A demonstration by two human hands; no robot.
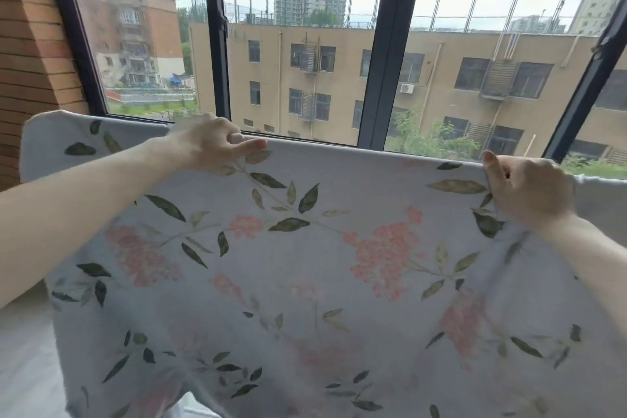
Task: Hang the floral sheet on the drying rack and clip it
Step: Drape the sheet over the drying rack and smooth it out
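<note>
- Your left hand (207,141) & right hand (529,190) each pinch top edge of pale grey floral cotton sheet (305,265)
- Sheet hangs spread before dark-framed window (383,78)

Dark-framed window (383,54), brick wall (30,44) at left, daylight outside.

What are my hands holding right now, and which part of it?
Both hands hold the floral sheet by its top edge: left hand left of the middle, right hand near the right end.
</note>
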